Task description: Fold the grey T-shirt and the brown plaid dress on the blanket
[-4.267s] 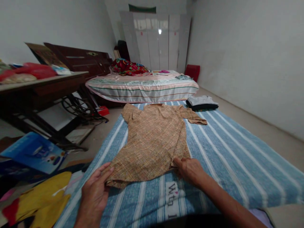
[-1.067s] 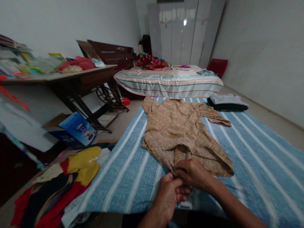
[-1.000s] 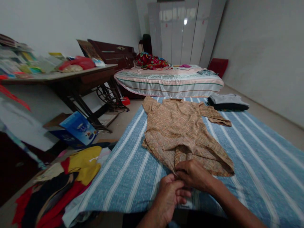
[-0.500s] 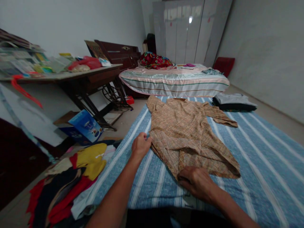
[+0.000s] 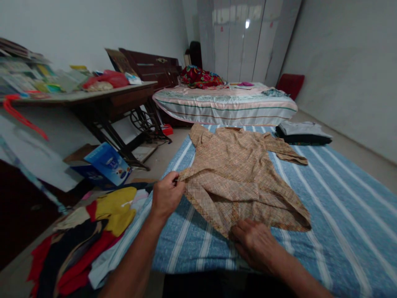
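Note:
A tan checked shirt lies spread on a blue striped sheet, collar toward the far end. My left hand pinches the shirt's left edge and lifts it outward, off the sheet. My right hand rests on the near hem, fingers curled and pressing the cloth down. The lower part of the shirt is bunched in folds between the two hands.
A heap of red, yellow and dark clothes lies at the left of the sheet. A blue box sits under a dark table. Folded dark clothes rest at the sheet's far right. A bed stands beyond.
My left hand left the hem by the right hand, reached to the shirt's left edge, gripped it and now pulls it left and up. The right hand stayed on the hem.

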`<state>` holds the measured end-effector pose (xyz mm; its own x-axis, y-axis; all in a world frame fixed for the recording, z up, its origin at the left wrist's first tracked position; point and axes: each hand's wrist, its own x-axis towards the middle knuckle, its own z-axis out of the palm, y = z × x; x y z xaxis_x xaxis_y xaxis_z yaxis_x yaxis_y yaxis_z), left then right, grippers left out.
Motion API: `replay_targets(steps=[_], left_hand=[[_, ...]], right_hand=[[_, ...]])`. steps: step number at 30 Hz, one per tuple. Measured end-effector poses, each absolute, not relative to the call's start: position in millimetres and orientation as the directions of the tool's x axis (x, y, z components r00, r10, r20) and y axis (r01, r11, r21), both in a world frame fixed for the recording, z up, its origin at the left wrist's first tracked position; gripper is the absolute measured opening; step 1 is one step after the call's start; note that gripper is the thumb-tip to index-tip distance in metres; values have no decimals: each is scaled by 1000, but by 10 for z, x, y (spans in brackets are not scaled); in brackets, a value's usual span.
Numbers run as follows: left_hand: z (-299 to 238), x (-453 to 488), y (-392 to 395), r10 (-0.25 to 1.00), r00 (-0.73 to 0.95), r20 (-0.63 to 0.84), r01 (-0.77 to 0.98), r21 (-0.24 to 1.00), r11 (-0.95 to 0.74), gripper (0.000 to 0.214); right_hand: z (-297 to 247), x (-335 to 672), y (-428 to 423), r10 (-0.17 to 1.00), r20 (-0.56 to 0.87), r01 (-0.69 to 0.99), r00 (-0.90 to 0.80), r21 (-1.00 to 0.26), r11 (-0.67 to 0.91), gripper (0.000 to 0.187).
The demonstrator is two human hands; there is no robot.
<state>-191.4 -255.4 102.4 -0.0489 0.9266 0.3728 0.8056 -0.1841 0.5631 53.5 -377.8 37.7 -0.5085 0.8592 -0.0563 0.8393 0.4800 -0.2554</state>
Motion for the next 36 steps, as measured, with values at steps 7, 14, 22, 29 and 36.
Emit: replay_targets(steps=[7,14,22,29,36], left_hand=[[679,-2508,-2973,964,-206,165,833,547,84,14],[495,-2618,-3026,955,-289,-70,678,689,255,29],[501,-2531,-2981,948,-317,-28,757,594,271,40],[552,-2453,-2980,939,-344,26,782,561,271,30],[578,-2521,-3050,923,-382,40,770,567,294,32]], right_hand=[[319,492,-3761,850,35,830,-526,-195,522,11],[365,840,-3691,902,225,872,-368,-254,419,20],[302,1761,-3780,974,148,985,171,-13,-171,21],[209,1908,-3888,974,-13,973,228,28,-227,24],[294,2141,-4050,918,81,894,389,-273,-354,39]])
